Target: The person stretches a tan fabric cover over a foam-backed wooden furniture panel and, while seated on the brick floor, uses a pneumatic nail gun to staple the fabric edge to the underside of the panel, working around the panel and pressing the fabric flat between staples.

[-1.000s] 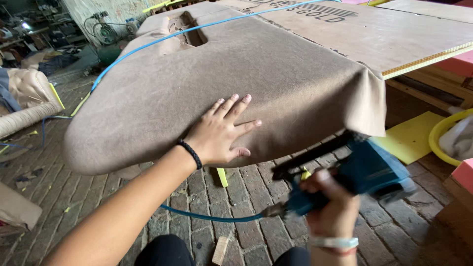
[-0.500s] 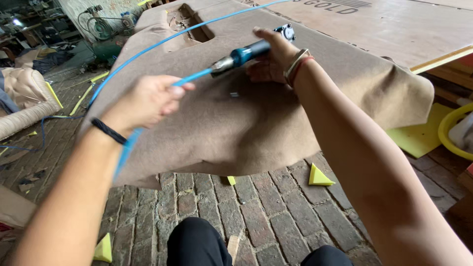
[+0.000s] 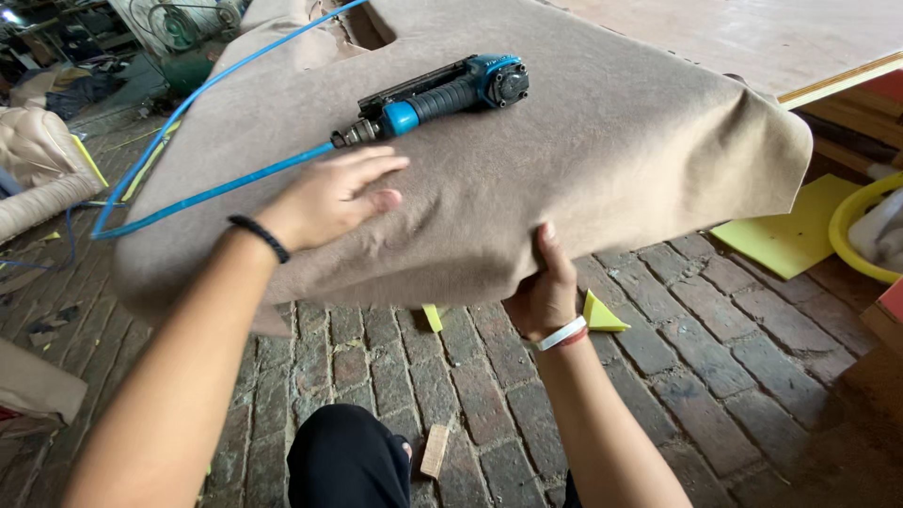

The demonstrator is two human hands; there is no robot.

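Two hands work the tan fabric-covered panel (image 3: 583, 160): nearest, the right hand (image 3: 544, 292) grips its front edge at 6 o'clock, fingers curled under — the left hand (image 3: 329, 198) lies flat, fingers spread, smoothing. Beyond, at 12 o'clock, the blue staple gun (image 3: 437, 94) rests unheld; stapling seemingly needs it retaken.

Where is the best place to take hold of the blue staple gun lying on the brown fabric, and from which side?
Probably the dark ribbed handle of the staple gun, taken from above. It lies flat on the fabric, handle uppermost and free, with the blue hose trailing leftward.
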